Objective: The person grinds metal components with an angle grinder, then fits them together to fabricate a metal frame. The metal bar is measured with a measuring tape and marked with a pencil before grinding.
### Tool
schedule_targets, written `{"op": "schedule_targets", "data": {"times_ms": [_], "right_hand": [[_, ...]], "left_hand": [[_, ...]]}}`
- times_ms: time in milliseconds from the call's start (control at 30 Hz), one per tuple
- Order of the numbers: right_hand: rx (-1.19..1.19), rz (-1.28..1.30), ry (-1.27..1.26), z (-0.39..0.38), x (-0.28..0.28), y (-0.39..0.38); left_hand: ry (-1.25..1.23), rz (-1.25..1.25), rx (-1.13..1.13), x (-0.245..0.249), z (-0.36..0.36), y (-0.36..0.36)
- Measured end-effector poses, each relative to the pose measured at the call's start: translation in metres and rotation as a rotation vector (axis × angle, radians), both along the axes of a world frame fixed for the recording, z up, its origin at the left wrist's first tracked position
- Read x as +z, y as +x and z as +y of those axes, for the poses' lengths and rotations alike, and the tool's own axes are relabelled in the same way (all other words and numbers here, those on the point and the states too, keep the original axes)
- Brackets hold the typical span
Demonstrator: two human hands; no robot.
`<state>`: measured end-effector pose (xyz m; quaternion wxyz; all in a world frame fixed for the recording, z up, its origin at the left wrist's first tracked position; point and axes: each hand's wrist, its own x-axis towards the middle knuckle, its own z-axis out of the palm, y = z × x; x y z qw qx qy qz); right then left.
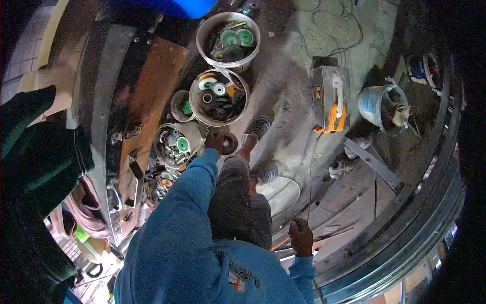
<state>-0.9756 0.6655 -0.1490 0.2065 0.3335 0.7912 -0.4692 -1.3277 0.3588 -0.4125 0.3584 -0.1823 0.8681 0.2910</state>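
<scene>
In the head view my left hand (215, 142) is closed on the edge of a dark round grinding disc (231, 144) with a pale centre. It hangs between the buckets and my shoes. Just above it stands a bucket of used discs (246, 104), with white, orange and dark ones inside. Left of the hand is a smaller bucket (196, 133) holding a green-faced disc (183, 144) and metal bits. My right hand (301, 238) is low at my right side, fingers curled in; whether anything is inside them is hidden.
Another bucket with green discs (257, 50) is at the top. A metal case with an orange cloth (337, 119) lies on the floor, a blue-white bucket (372, 106) to its right. Rusty steel plate (157, 66) lines the left, where a dark-sleeved person (35, 167) stands. Long metal bars (400, 243) curve at right.
</scene>
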Motion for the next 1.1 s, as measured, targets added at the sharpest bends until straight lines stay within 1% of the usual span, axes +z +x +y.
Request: {"op": "schedule_targets", "data": {"times_ms": [33,100,167,233,267,300,367,400,433,467,500,567,633,700,733,767,800,833,867,933,1000,1033,1067,1100], "right_hand": [[-0.042,-0.068,-0.025,-0.005,-0.002,0.001],[-0.039,-0.164,-0.059,-0.011,0.002,-0.005],[0.052,-0.217,-0.077,-0.010,0.018,-0.023],[0.053,-0.181,-0.107,-0.012,0.010,-0.011],[0.022,-0.202,-0.124,-0.013,0.008,-0.012],[-0.009,-0.223,-0.140,-0.015,0.006,-0.013],[-0.135,-0.347,-0.175,-0.016,0.007,-0.026],[-0.081,-0.311,-0.147,-0.014,0.008,-0.033],[-0.027,-0.279,-0.121,-0.011,0.008,-0.041],[0.026,-0.246,-0.097,-0.009,0.009,-0.048],[-0.028,-0.291,-0.126,-0.008,0.010,-0.057],[-0.139,-0.381,-0.181,-0.008,0.012,-0.071],[-0.093,-0.375,-0.154,-0.011,0.008,-0.066],[-0.083,-0.363,-0.147,-0.014,0.010,-0.068],[-0.040,-0.272,-0.137,-0.014,0.007,-0.059],[0.002,-0.182,-0.126,-0.015,0.003,-0.049],[0.026,-0.123,-0.080,-0.016,0.001,-0.046],[0.050,-0.063,-0.034,-0.016,0.001,-0.046],[0.006,-0.137,-0.071,-0.014,0.003,-0.048],[-0.083,-0.282,-0.145,-0.011,0.009,-0.057],[-0.019,-0.150,-0.110,-0.013,0.000,-0.035],[0.001,-0.106,-0.100,-0.014,-0.002,-0.028],[0.020,-0.061,-0.088,-0.015,-0.003,-0.021],[0.028,-0.039,-0.085,-0.016,-0.001,-0.017]], "left_hand": [[-0.062,0.061,-0.240,-0.013,-0.012,0.002],[-0.179,0.179,-0.720,-0.043,-0.041,0.006],[-0.267,0.139,-0.694,-0.030,-0.035,-0.002],[-0.300,0.180,-0.663,-0.047,-0.038,-0.007],[-0.288,0.241,-0.644,-0.088,-0.054,-0.002],[-0.276,0.302,-0.625,-0.112,-0.067,-0.002],[-0.145,0.155,-0.475,-0.128,-0.084,-0.021],[-0.029,0.078,-0.410,-0.144,-0.090,-0.032],[-0.081,0.057,-0.392,-0.126,-0.077,-0.036],[-0.134,0.023,-0.370,-0.086,-0.052,-0.047],[-0.163,-0.013,-0.340,-0.043,-0.029,-0.056],[-0.179,-0.077,-0.349,-0.005,-0.010,-0.068],[-0.204,-0.072,-0.592,-0.076,-0.058,-0.043],[-0.168,-0.082,-0.521,-0.049,-0.049,-0.030],[-0.237,-0.032,-0.684,-0.016,-0.036,-0.024],[-0.177,-0.089,-0.585,-0.041,-0.054,-0.005],[-0.116,-0.143,-0.484,-0.081,-0.078,0.020],[-0.152,-0.176,-0.512,-0.049,-0.055,0.018],[-0.187,-0.210,-0.541,-0.012,-0.028,0.013],[-0.054,-0.013,-0.448,-0.015,-0.029,0.047],[0.241,0.014,-0.055,-0.060,-0.039,0.086],[0.236,-0.032,-0.152,-0.045,-0.026,0.086],[0.232,-0.077,-0.251,-0.006,-0.002,0.073],[0.198,-0.059,-0.359,-0.001,0.005,0.077]]}}
